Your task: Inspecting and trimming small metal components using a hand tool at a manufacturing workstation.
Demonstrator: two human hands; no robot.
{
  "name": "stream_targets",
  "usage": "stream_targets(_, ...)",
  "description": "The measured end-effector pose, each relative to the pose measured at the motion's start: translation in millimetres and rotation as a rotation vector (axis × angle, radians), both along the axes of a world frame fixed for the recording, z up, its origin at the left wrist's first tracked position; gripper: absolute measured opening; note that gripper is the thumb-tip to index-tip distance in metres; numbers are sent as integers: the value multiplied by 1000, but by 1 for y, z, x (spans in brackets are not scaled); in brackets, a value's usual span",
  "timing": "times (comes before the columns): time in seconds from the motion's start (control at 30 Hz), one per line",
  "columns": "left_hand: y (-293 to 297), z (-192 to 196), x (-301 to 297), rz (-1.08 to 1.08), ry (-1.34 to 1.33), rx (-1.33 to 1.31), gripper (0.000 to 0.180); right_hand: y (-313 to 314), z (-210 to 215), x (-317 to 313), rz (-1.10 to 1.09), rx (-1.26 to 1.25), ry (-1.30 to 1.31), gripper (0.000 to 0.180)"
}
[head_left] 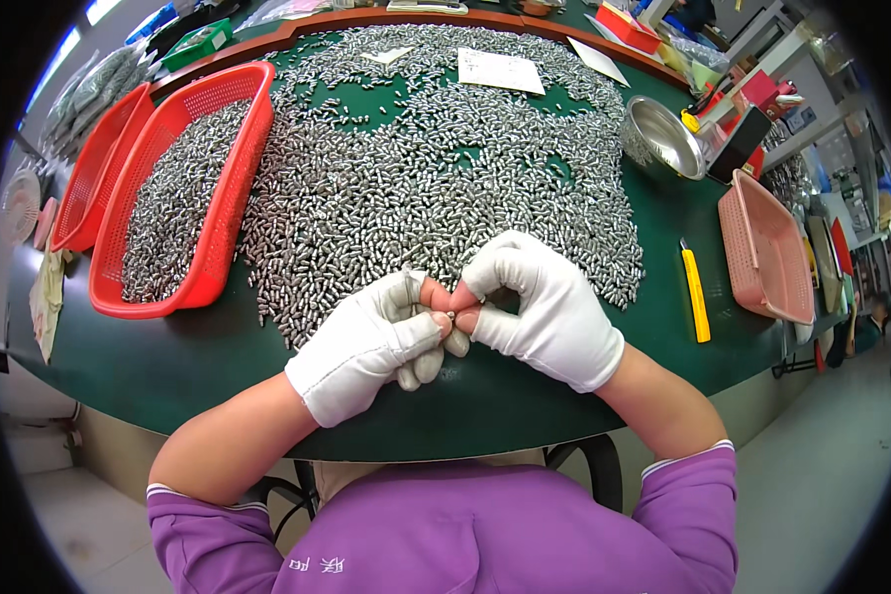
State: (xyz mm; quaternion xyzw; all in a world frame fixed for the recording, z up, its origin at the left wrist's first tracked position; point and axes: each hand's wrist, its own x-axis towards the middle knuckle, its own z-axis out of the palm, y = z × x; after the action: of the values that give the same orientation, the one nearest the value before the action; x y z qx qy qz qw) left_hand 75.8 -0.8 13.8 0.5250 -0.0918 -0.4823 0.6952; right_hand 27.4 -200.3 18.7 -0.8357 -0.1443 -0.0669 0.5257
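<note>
My left hand (pixel 371 342) and my right hand (pixel 540 312) meet over the near part of the green table. Both wear white gloves with bare thumb and forefinger tips. Between those fingertips a small metal part (pixel 451 315) is pinched, mostly hidden by the fingers. The left hand's other fingers curl below it, and the right hand's fold in toward its palm. Just beyond my hands spreads a wide layer of small silvery cylindrical metal parts (pixel 436 188).
At the left stands a red basket (pixel 243 188) heaped with similar metal parts, beside another red basket (pixel 81 213). On the right are a yellow utility knife (pixel 696 292), a pink basket (pixel 767 252) and a steel bowl (pixel 663 134). Paper slips (pixel 500 70) lie on the parts.
</note>
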Motion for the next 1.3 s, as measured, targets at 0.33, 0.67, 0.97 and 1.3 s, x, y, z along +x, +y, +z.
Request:
stream_targets(0.33, 1, 1, 0, 82, -3, -59, 17, -10, -1, 9, -90, -431, -440, 14)
stream_targets(0.67, 3, -7, 1, 205, 127, -245, 20, -9, -10, 10, -23, -741, -276, 12)
stream_targets(0.97, -1, 2, -2, 52, -39, 48, 25, -6, 2, 9, -20, -406, -397, 16)
stream_targets(1.3, -2, -2, -2, 43, -6, 13, 12, -8, 4, 10, 3, -297, -426, 17)
